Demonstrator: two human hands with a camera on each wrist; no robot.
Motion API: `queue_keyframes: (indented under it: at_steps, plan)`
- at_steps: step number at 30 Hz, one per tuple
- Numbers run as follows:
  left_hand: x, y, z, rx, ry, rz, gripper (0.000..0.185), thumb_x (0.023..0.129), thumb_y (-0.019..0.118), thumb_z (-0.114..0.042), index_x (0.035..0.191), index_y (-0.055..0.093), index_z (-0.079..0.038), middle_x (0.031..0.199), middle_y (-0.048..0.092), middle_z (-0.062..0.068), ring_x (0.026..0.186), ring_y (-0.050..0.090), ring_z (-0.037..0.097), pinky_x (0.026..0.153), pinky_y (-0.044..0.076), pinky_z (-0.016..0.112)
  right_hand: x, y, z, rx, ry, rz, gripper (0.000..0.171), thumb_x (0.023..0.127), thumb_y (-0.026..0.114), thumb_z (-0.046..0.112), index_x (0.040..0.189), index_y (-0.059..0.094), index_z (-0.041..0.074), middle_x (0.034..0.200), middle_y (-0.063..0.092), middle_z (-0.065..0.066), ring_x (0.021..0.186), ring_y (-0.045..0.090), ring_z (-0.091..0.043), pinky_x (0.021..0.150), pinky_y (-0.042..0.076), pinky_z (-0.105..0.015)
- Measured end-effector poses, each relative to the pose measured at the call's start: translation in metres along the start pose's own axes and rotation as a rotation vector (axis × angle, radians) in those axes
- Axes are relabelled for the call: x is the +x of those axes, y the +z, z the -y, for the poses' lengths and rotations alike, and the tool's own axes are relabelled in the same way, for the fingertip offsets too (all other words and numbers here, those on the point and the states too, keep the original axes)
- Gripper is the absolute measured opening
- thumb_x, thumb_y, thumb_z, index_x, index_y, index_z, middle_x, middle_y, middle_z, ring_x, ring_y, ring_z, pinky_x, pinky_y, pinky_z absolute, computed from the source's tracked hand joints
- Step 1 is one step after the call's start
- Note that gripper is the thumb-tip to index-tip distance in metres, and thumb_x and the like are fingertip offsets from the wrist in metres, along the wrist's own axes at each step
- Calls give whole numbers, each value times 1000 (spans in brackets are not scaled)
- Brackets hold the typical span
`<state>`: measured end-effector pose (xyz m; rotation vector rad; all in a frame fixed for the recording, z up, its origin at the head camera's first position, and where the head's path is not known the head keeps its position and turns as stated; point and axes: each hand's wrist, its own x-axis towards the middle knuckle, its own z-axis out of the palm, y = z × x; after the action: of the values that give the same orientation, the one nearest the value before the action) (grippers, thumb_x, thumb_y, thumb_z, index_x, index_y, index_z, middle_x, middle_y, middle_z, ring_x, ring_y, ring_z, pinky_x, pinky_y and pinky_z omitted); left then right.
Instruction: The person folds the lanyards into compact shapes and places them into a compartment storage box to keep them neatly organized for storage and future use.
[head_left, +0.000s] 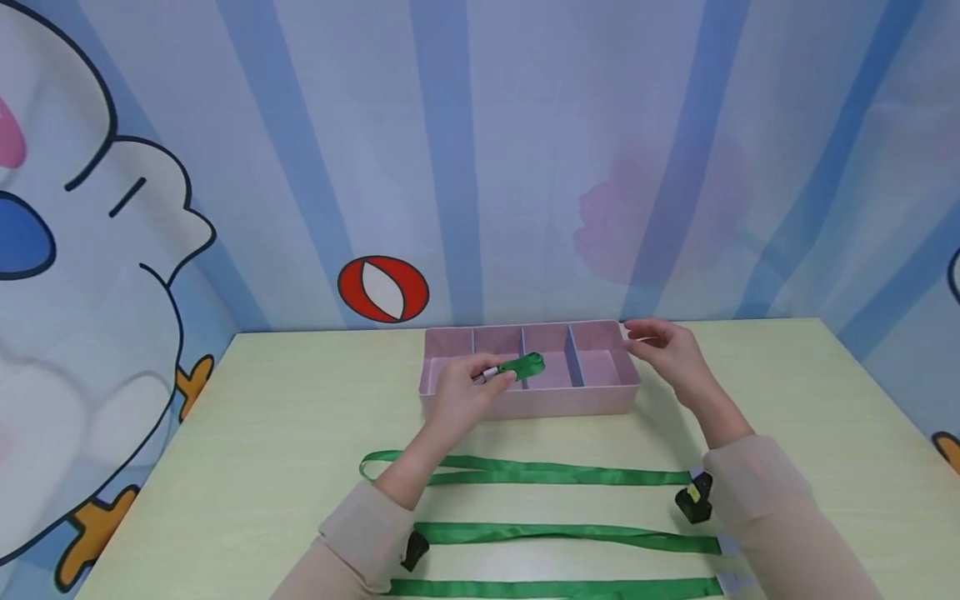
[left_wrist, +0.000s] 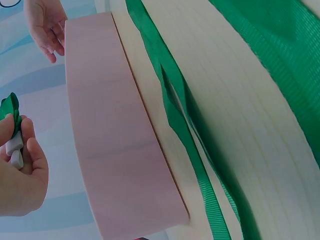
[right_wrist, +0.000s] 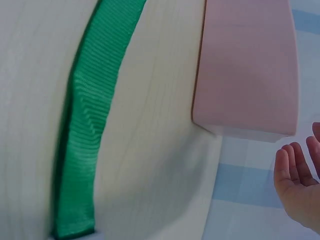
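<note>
My left hand [head_left: 459, 402] holds a folded green lanyard [head_left: 527, 365] above a pink divided box [head_left: 562, 403], pinching it between thumb and fingers. A pale clip end [left_wrist: 15, 150] of that lanyard shows between the fingers in the left wrist view. My right hand [head_left: 675, 360] is at the box's right end, its fingers loosely bent and holding nothing. Whether its fingertips touch the rim, I cannot tell. Three more green ribbon lengths lie across the table in front of the box: a far one [head_left: 562, 474], a middle one [head_left: 562, 532] and a near one [head_left: 562, 589].
Blue dividers [head_left: 576, 358] split the box into several compartments. The box stands near the back edge of the pale table [head_left: 300, 417], close to a striped cartoon backdrop [head_left: 510, 167]. Pale end pieces of the ribbons lie partly under my right forearm [head_left: 780, 508].
</note>
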<state>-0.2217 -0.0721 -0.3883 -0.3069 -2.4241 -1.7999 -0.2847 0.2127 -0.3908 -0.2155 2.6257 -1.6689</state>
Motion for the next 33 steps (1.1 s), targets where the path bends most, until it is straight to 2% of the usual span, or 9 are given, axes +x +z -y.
queue_keyframes:
  at_steps: [4,9,13,16,21,27,33]
  plan:
    - [3,-2,6,3,16,-39,14,84,68,-6,97,71,-1,84,65,12,62,49,14,52,41,20,7,1,-9,20,31,-14,41,94,54,9,131,46,-8,123,49,-27,102,52,-21,79,49,-16]
    - [7,-6,14,21,38,-78,11,84,69,-6,93,71,-1,82,66,10,65,51,15,55,43,20,11,4,-17,25,81,-25,43,93,53,7,131,44,-10,120,49,-27,95,53,-16,77,51,-18]
    - [9,-9,18,28,33,-122,10,83,70,-6,91,71,-1,81,66,9,66,52,16,55,43,21,12,6,-20,36,110,-14,43,93,52,5,131,43,-13,114,51,-25,83,53,-4,75,52,-19]
    - [10,-11,20,36,18,-161,10,82,70,-6,91,70,-1,78,66,10,63,53,17,52,42,22,13,7,-20,51,132,-1,43,93,51,5,131,42,-13,114,52,-26,80,53,0,77,52,-21]
    - [13,-14,26,52,-20,-216,10,83,70,-7,91,70,-1,78,67,11,64,56,19,54,45,23,14,6,-19,48,180,22,44,94,49,8,133,42,-10,125,50,-28,89,56,-7,79,52,-22]
    - [17,-18,33,94,8,-306,10,83,69,-5,91,70,1,85,69,14,75,61,23,64,51,28,14,6,-17,30,206,34,43,95,48,9,133,42,-10,128,48,-28,97,56,-16,81,51,-24]
    - [22,-22,34,117,-2,-380,10,83,69,-4,92,71,1,83,69,13,74,64,22,63,52,28,15,7,-15,24,231,39,43,95,49,10,133,42,-9,130,47,-27,106,54,-25,85,51,-29]
